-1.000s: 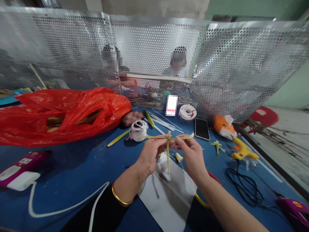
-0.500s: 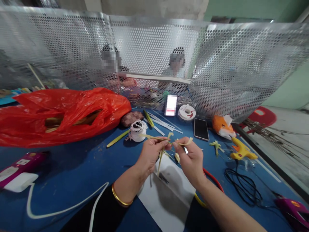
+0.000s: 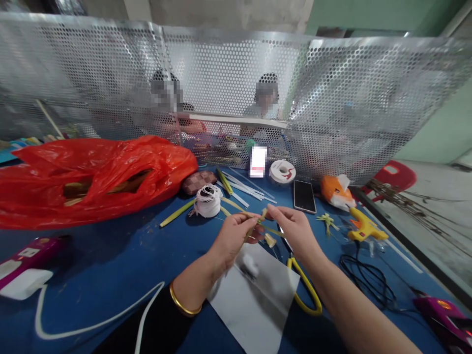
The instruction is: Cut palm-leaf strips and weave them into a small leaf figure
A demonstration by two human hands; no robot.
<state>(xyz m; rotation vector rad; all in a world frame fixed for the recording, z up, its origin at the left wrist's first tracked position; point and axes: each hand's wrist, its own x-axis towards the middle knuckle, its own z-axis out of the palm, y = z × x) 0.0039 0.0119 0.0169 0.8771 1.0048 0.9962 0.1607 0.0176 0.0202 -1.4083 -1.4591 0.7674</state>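
Note:
My left hand (image 3: 231,238) pinches a piece woven from thin pale green leaf strips (image 3: 236,205), whose loose ends stick out to the left and right. Close beside it, my right hand (image 3: 291,228) has its thumb and fingertips closed on a short strip end at the top of the piece. Below both hands lies a white sheet (image 3: 254,300) with a small whitish lump on it. Yellow-handled scissors (image 3: 308,290) rest at the sheet's right edge, their blades partly under my right hand. A small pale leaf piece (image 3: 270,240) sits just under the fingers.
A red plastic bag (image 3: 162,162) fills the left, near a white cord roll (image 3: 207,201). Further back are white strips, a ribbon spool (image 3: 282,172) and a phone (image 3: 304,196). At right lie a tissue pack (image 3: 336,191) and a yellow glue gun (image 3: 365,227). People sit behind the perforated screen.
My right hand has shifted its grip to the strip end at the top of the piece. The scissors' yellow handle shows more fully, and the view has shifted slightly.

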